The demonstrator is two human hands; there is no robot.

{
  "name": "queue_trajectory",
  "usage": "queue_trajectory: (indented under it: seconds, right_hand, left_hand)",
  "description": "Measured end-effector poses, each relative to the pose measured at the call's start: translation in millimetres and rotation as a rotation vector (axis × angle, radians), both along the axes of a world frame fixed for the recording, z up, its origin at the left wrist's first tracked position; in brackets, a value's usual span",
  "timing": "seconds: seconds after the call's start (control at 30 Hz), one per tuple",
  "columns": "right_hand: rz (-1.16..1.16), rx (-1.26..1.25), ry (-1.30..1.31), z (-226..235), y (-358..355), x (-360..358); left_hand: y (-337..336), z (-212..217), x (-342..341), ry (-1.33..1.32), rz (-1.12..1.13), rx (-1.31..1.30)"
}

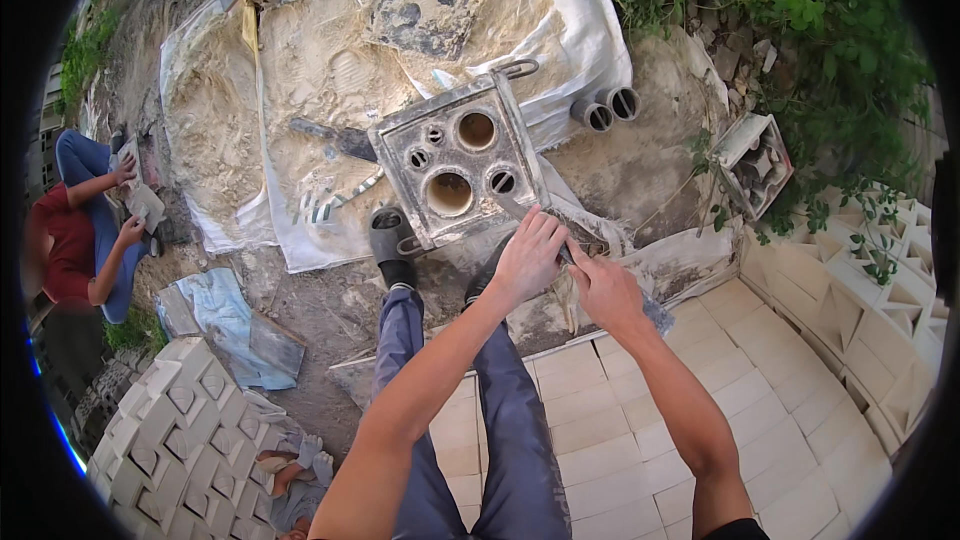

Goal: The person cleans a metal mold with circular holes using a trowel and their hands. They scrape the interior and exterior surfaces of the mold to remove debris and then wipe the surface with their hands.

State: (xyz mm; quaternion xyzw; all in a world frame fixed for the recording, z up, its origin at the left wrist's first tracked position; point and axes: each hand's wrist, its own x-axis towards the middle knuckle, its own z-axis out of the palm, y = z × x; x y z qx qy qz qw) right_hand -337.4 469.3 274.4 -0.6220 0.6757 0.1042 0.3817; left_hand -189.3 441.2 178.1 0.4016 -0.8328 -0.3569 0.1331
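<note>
In front of my feet stands a square metal mould (412,164), crusted with pale powder. Its top has several round openings of differing size, some with a crossbar, and wire loop handles stick out at two sides. My right hand (608,292) is closed around the dark handle of a trowel-like tool (514,207). The tool's flat grey blade reaches over the mould's near right corner, by a small barred opening. My left hand (530,255) presses closed over the tool just ahead of the right, partly hiding it.
Sandy powder (310,70) covers white sheeting (590,0) beyond the mould, with a dark crusted slab (425,10) on it. Two barred cylinders (607,106) lie right. Pale blocks (600,410) cover the ground behind me; more are stacked (180,430) left. A seated person (75,215) works far left.
</note>
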Motion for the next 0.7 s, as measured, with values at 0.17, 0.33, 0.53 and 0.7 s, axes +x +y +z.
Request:
queue_trajectory:
  seconds: [0.17, 0.33, 0.53, 0.7]
  right_hand:
    - [-0.03, 0.021, 0.086, -4, -3, 17]
    - [0.044, 0.056, 0.135, 1, -25, 24]
    - [0.17, 0.081, 0.195, -1, -44, 29]
    - [0.18, 0.174, 0.246, -4, -53, 33]
  left_hand:
    - [0, -11, -16, 0.07, 0.087, 0.064]
    - [-5, -21, -15, 0.068, 0.126, 0.071]
    - [-10, -30, -14, 0.123, 0.162, 0.083]
    - [-16, -29, -10, 0.131, 0.157, 0.099]
